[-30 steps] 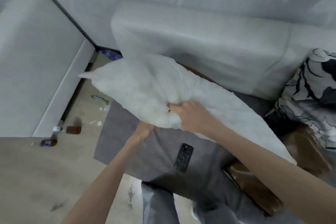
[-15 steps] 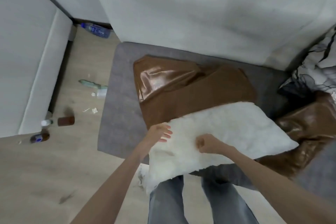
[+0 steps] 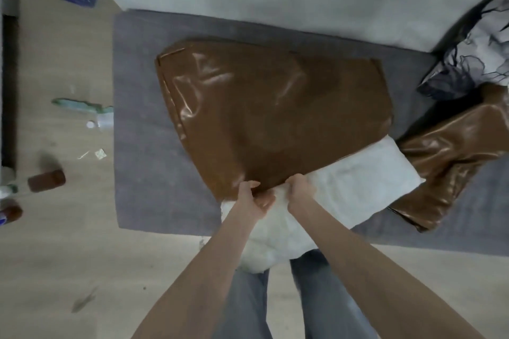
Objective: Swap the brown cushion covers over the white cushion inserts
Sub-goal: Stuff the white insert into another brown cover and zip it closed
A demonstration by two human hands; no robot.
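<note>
Brown cushion cover (image 3: 275, 115) flat on grey seat cushion (image 3: 143, 146), near edge overlapping white insert (image 3: 355, 187). Left hand (image 3: 252, 199) fingers curled, pinching cover's near edge, thumb on top. Right hand (image 3: 300, 191) just beside it, fingers curled at same edge over insert; exact grip unclear. Second brown cover (image 3: 446, 162) crumpled right of insert.

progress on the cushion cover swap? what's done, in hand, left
Done: white insert lies bare on the grey seat pad, next to the flat brown cover.
In hand: left hand and right hand grip the cover's near edge where it overlaps the insert; whether any of the insert is inside yet is unclear.
Left: working the cover over the insert, closing it; a second, crumpled brown cover waits at right.
</note>
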